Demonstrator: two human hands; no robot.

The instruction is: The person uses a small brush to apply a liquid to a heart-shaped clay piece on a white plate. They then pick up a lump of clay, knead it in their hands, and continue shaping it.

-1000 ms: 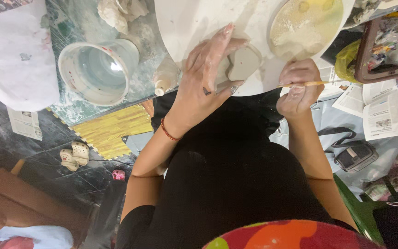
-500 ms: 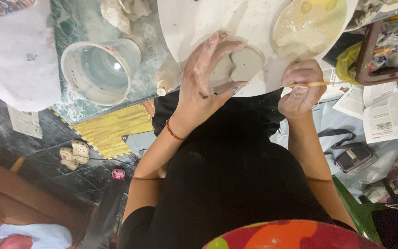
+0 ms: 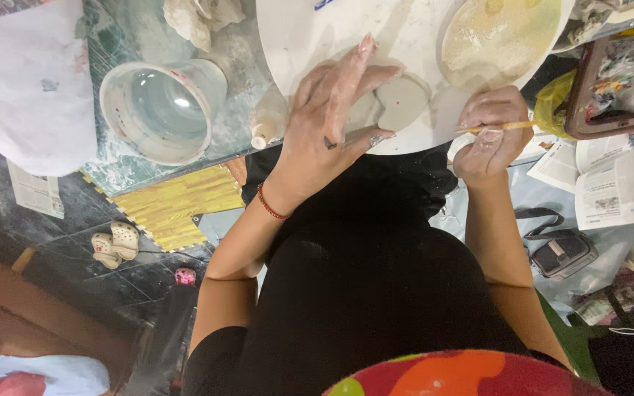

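My left hand (image 3: 329,126), with a red thread bracelet at the wrist, lies spread on a flat pale heart-shaped clay piece (image 3: 403,103) and holds it down on a round white board (image 3: 310,37). My right hand (image 3: 487,139) is just right of the piece at the board's edge, fingers closed on a thin wooden stick (image 3: 509,126) that points to the right. A round plate with a yellowish smeared surface (image 3: 500,37) sits on the board beyond the right hand.
A clear plastic cup of water (image 3: 161,108) and a small pale bottle (image 3: 267,123) stand on the glass table left of the board. A white cloth (image 3: 23,88) lies far left. On the floor are sandals (image 3: 115,244), a yellow mat (image 3: 174,205), newspapers (image 3: 603,191) and a dark bag (image 3: 563,253).
My left hand has slid slightly left over the clay piece, baring more of it. The right hand keeps the stick in nearly the same place.
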